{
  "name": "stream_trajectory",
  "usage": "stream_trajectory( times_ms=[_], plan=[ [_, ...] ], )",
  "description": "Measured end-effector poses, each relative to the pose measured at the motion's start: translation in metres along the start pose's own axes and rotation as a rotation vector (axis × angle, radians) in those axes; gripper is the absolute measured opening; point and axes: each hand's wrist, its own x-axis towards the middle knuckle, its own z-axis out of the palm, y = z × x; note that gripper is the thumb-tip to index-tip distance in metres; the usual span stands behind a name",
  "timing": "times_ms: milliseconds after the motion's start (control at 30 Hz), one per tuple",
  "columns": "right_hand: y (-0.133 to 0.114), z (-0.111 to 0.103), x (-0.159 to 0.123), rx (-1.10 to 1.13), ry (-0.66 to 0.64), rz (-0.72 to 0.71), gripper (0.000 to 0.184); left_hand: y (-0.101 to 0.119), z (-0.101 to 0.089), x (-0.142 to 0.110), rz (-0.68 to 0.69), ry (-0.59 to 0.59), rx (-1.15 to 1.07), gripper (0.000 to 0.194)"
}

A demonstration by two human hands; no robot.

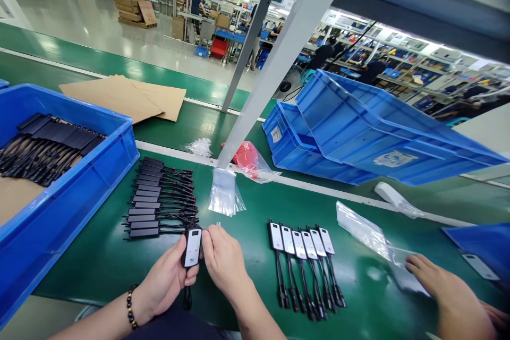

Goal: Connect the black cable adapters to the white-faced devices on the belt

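Note:
My left hand (169, 273) is wrapped round a small black device (193, 248) with a silver-grey face and a dark window, its cable hanging below. At the device's upper right edge, my right hand (223, 257) has thumb and fingers pinched together; what is between them is too small to make out. Left of the hands, a stack of black cabled devices (145, 212) lies in a column. To the right, a row of similar devices with silver faces (303, 243) lies with cables toward me.
A blue bin (115, 154) of black devices stands left. Clear plastic bags (223, 191), a red bag (247, 158) and cardboard sheets (131, 98) lie behind. Blue crates (358, 127) are stacked back right. A co-worker's hand (442, 281) touches a clear bag (402, 271) at right.

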Motion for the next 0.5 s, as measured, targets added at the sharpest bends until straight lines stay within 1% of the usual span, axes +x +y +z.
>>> stream_trajectory(
  times_ms=[133, 267, 333, 433, 500],
  plan=[
    [0.002, -0.001, 0.002, 0.127, -0.081, 0.060, 0.035, 0.000, 0.000, 0.001, -0.007, -0.001, -0.007, 0.037],
    [0.001, -0.002, 0.003, 0.213, -0.111, 0.082, 0.036, 0.002, 0.002, 0.001, -0.017, 0.003, -0.007, 0.037],
    [-0.001, -0.006, 0.002, 0.287, -0.142, 0.050, 0.037, 0.003, 0.003, 0.002, -0.015, -0.007, -0.007, 0.036],
    [0.000, -0.017, -0.003, 0.421, -0.185, -0.042, 0.037, 0.004, 0.002, 0.003, 0.007, -0.020, -0.011, 0.035],
    [0.006, -0.021, -0.004, 0.416, -0.177, -0.053, 0.038, 0.007, 0.001, 0.004, 0.020, -0.001, -0.025, 0.036]
  ],
)
